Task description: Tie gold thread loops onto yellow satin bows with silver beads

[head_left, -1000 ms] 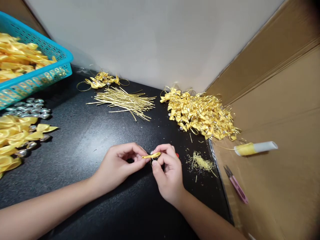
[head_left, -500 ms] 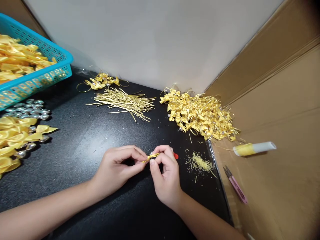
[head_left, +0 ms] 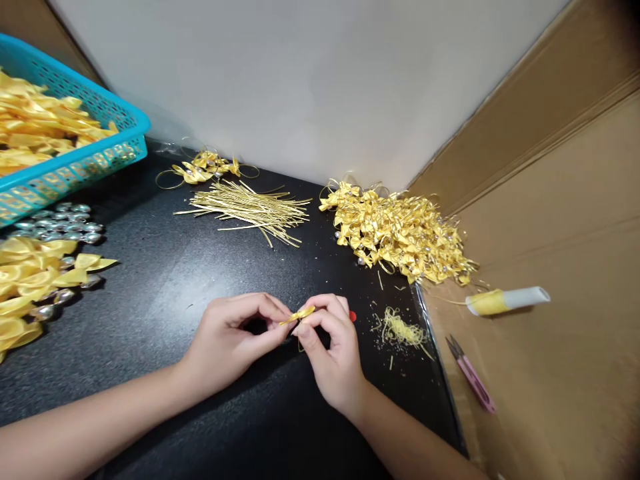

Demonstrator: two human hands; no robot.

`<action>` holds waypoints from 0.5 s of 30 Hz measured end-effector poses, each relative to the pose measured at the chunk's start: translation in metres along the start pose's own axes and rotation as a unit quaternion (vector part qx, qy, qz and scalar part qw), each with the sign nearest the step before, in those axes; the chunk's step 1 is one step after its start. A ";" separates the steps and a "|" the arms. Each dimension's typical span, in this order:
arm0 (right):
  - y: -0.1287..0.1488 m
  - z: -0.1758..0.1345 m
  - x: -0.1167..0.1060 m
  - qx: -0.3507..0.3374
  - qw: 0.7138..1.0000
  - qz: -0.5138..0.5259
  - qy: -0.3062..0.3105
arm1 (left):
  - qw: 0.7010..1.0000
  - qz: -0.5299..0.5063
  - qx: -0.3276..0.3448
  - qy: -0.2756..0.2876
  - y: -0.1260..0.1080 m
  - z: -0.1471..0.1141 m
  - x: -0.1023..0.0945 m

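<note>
While both hands pinch at one small yellow bow (head_left: 301, 313), left hand (head_left: 235, 330) and right hand (head_left: 333, 347) nearly touching, fingers partly block it. Mid-table. Far left: blue basket (head_left: 136, 127), yellow ribbons (head_left: 40, 117) inside; nearer, silver beads (head_left: 65, 225), loose bows (head_left: 35, 275). Far centre: gold strands (head_left: 250, 208), small bow cluster (head_left: 207, 167). Far right: big bow pile (head_left: 400, 233). Right: thread scraps (head_left: 400, 329), pink snips (head_left: 473, 379), tube (head_left: 513, 300). Red bit (head_left: 353, 316) half-hidden behind right hand.

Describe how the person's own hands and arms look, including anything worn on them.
The left hand and right hand are both ungloved. The left forearm and right forearm are bare as far as they show, with no sleeve, watch or bracelet. No rings show, though some fingers are partly hidden.
</note>
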State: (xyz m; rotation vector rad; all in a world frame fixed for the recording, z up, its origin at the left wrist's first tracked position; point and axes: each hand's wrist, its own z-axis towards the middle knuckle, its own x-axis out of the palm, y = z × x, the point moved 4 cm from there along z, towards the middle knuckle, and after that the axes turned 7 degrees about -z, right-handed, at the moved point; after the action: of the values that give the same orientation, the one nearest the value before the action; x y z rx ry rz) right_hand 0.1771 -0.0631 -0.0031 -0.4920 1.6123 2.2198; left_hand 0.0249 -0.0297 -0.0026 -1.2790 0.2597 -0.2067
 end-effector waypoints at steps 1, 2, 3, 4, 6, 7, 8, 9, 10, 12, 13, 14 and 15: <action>0.001 0.000 -0.001 -0.008 1.000 -0.006 0.009 | 1.000 -0.017 -0.021 -0.006 0.002 0.000 -0.001; 0.002 0.000 -0.003 -0.016 1.000 -0.012 0.015 | 0.999 -0.032 -0.040 -0.012 0.004 0.000 -0.001; 0.002 0.000 -0.004 -0.022 0.999 -0.018 0.019 | 0.997 -0.044 -0.055 -0.017 0.005 0.001 -0.001; 0.003 0.000 -0.004 -0.028 0.999 -0.024 0.020 | 0.996 -0.053 -0.065 -0.022 0.006 0.001 -0.001; 0.003 -0.001 -0.005 -0.031 0.999 -0.030 0.014 | 0.995 -0.063 -0.076 -0.024 0.007 0.001 -0.001; 0.003 -0.002 -0.005 -0.029 0.999 -0.031 0.010 | 0.994 -0.065 -0.081 -0.024 0.007 0.001 -0.001; 0.002 -0.002 -0.005 -0.025 0.999 -0.032 0.004 | 0.994 -0.065 -0.086 -0.023 0.008 0.000 0.000; 0.001 -0.002 -0.005 -0.021 0.999 -0.032 -0.004 | 0.993 -0.064 -0.094 -0.022 0.009 0.000 0.000; 0.000 -0.003 -0.005 -0.016 0.999 -0.035 -0.013 | 0.993 -0.063 -0.100 -0.026 0.010 -0.001 0.001; -0.002 -0.002 -0.006 -0.008 0.999 -0.042 -0.032 | 0.992 -0.060 -0.098 -0.047 0.011 -0.001 0.000; -0.003 -0.002 -0.006 -0.006 0.998 -0.044 -0.040 | 0.993 -0.059 -0.089 -0.057 0.010 -0.001 -0.001; -0.003 -0.002 -0.006 -0.006 0.998 -0.042 -0.043 | 0.994 -0.054 -0.073 -0.061 0.009 -0.001 -0.001; -0.003 -0.001 -0.006 -0.008 0.999 -0.035 -0.041 | 0.996 -0.045 -0.053 -0.053 0.007 -0.001 -0.001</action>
State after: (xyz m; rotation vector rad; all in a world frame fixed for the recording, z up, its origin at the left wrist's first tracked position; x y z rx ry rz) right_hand 0.1837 -0.0637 -0.0035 -0.4483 1.5143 2.1744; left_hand 0.0234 -0.0279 -0.0091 -1.4033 0.1230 -0.2039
